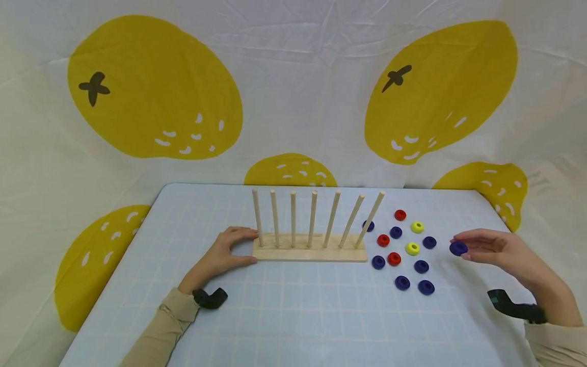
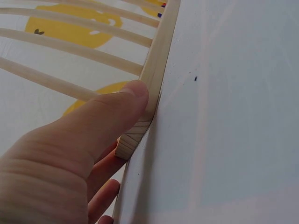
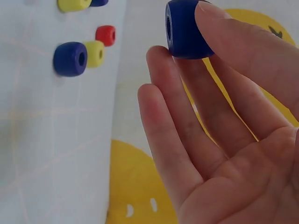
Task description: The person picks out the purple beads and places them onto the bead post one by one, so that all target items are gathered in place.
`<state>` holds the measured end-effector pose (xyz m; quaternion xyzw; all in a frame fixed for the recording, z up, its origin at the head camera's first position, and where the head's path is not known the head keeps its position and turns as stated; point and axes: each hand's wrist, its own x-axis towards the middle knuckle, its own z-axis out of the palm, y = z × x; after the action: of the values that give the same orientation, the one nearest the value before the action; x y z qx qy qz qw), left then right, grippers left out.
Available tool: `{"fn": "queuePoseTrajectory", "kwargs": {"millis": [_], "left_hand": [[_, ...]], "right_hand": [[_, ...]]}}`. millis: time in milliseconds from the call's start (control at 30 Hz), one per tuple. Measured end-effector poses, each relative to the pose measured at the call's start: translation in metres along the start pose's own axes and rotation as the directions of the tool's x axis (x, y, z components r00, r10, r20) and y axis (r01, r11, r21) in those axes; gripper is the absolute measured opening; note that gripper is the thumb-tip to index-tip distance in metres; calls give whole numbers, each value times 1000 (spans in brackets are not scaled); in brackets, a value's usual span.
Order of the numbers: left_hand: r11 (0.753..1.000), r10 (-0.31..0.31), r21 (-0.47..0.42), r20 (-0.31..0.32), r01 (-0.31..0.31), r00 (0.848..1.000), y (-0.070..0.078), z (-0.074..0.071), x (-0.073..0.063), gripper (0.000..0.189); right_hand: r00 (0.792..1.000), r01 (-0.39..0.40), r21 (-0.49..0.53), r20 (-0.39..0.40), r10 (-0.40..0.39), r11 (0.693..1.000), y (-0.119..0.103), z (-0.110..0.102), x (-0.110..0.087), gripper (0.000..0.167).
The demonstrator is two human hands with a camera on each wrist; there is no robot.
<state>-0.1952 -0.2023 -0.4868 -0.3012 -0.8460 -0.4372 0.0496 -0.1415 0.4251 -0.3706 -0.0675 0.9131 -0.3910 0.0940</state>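
held bead (image 3: 186, 37) | dark blue, rounded (holed) | peg rack (image 1: 312, 254) | pale wood

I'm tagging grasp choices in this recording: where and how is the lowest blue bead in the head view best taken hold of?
Probably pinch the lowest blue bead by opposite sides of its rounded outer wall, coming from above and the right. Its hole faces up, leaving the wall exposed; another blue bead sits close on its left, nothing close on its right.

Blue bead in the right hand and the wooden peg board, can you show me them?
Held blue bead (image 3: 184, 33): right wrist view, on its rounded side.
Wooden peg board (image 1: 300, 253): head view, on its flat base.
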Motion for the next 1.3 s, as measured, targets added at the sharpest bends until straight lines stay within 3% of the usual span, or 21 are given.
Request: {"fn": "queuePoseTrajectory", "kwargs": {"millis": [467, 733, 1067, 1233, 1300], "left_hand": [[1000, -7, -8, -3, 7, 1000, 2, 0, 0, 60], [1000, -11, -6, -15, 11, 1000, 1, 2, 1, 62], [1000, -25, 2, -2, 25, 1000, 1, 0, 1, 61], [1000, -26, -9, 5, 26, 1000, 0, 0, 0, 60], [999, -33, -15, 7, 33, 999, 12, -3, 1, 59]], "right_hand": [[994, 68, -51, -86, -73, 996, -32, -1, 1, 37], [984, 115, -7, -136, -115, 993, -52, 2, 2, 37], [963, 82, -2, -259, -80, 997, -77, 9, 3, 38], [942, 115, 28, -322, -100, 993, -88, 14, 4, 40], [932, 145, 48, -342, -121, 988, -93, 16, 4, 40]]}}
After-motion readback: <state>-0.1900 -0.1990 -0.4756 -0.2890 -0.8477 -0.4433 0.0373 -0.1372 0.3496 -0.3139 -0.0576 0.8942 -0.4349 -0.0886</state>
